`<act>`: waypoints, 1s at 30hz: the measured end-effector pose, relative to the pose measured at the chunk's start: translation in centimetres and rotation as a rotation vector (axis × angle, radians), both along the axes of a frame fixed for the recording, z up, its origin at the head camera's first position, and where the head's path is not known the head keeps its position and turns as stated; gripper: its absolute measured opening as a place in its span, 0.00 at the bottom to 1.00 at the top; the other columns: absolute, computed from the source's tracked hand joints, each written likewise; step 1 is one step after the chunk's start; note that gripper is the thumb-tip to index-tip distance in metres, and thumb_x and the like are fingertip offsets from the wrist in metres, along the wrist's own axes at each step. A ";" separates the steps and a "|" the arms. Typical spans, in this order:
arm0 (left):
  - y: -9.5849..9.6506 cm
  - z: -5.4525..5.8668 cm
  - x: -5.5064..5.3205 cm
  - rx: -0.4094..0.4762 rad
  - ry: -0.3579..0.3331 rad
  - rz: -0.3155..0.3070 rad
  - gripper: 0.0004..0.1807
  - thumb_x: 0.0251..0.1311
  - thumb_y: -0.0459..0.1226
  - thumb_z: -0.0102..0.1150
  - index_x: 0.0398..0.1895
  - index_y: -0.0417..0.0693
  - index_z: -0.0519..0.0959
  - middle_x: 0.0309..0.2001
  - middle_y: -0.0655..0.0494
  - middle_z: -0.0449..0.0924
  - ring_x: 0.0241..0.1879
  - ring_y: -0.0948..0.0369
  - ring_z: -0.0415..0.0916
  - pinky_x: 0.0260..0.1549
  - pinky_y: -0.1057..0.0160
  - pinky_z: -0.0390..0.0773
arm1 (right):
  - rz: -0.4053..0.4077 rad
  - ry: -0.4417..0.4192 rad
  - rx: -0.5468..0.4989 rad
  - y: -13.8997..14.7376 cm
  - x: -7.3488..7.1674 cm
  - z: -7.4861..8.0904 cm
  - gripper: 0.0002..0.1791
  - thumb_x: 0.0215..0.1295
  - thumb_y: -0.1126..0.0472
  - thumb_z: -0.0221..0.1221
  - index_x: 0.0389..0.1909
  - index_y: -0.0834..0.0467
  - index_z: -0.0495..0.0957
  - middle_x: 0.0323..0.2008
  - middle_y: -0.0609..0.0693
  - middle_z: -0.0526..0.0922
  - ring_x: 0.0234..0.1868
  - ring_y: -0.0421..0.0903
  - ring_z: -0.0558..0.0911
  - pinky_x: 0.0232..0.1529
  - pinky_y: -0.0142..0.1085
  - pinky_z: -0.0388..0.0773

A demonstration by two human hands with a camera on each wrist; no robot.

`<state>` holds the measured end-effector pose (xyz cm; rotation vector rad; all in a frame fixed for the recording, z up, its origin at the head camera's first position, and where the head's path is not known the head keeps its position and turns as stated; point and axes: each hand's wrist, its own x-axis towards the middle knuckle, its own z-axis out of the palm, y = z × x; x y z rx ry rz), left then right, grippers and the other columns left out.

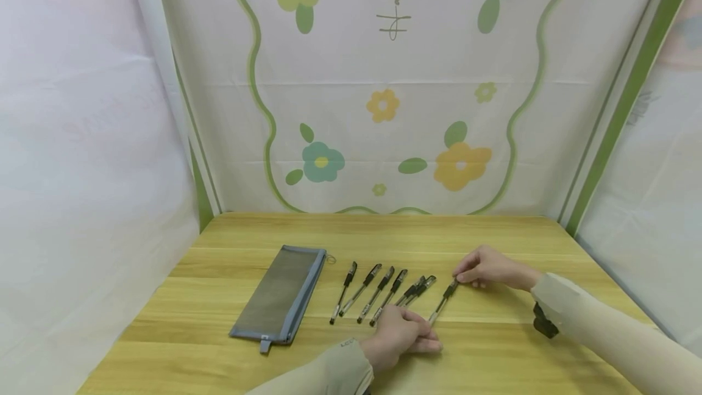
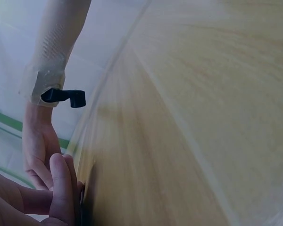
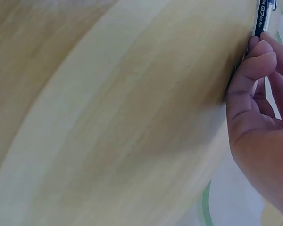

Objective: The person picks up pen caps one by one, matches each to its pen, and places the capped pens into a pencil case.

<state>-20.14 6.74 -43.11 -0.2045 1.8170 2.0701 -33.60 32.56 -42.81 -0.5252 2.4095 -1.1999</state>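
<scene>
A clear-barrelled black gel pen slants across the right part of the table. My right hand pinches its upper, capped end between thumb and fingers; in the right wrist view, printed lettering shows on the pen beyond the fingertips. At the pen's lower end is my left hand, its fingers closed about that end and hiding the tip. To the left, several similar pens lie side by side, caps pointing away. The two nearest the left hand lie close together, their lower ends partly behind it.
A grey mesh zip pouch with blue-grey edging lies flat left of the pens, its zip along the right side. White flowered cloth hangs behind the wooden table, and cloth panels also stand at both sides.
</scene>
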 end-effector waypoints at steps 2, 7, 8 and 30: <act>0.0 0.0 0.0 0.003 0.002 0.004 0.07 0.49 0.23 0.58 0.31 0.32 0.72 0.23 0.40 0.78 0.21 0.52 0.79 0.23 0.63 0.79 | -0.004 0.003 -0.002 0.0 0.0 -0.1 0.11 0.53 0.57 0.63 0.37 0.58 0.81 0.28 0.55 0.82 0.21 0.43 0.75 0.20 0.34 0.75; -0.1 0.0 0.0 0.015 0.004 -0.002 0.07 0.49 0.23 0.58 0.31 0.32 0.72 0.23 0.40 0.78 0.22 0.51 0.79 0.23 0.63 0.79 | -0.013 0.001 -0.020 0.0 -0.1 -0.3 0.12 0.53 0.57 0.63 0.37 0.59 0.81 0.28 0.56 0.81 0.22 0.45 0.76 0.22 0.37 0.77; -0.1 0.0 0.0 0.017 0.004 -0.005 0.07 0.49 0.23 0.58 0.31 0.32 0.72 0.23 0.40 0.78 0.22 0.51 0.79 0.23 0.63 0.79 | -0.017 -0.001 -0.024 0.0 -0.1 -0.3 0.13 0.53 0.57 0.63 0.37 0.59 0.81 0.28 0.56 0.81 0.22 0.45 0.76 0.22 0.38 0.77; -2.8 1.1 -0.2 -0.006 0.093 -0.104 0.07 0.50 0.26 0.58 0.33 0.34 0.73 0.28 0.41 0.78 0.26 0.52 0.79 0.26 0.61 0.79 | -0.143 -0.034 -0.110 -0.5 1.2 0.1 0.18 0.57 0.56 0.59 0.44 0.65 0.76 0.33 0.59 0.79 0.31 0.53 0.77 0.31 0.43 0.77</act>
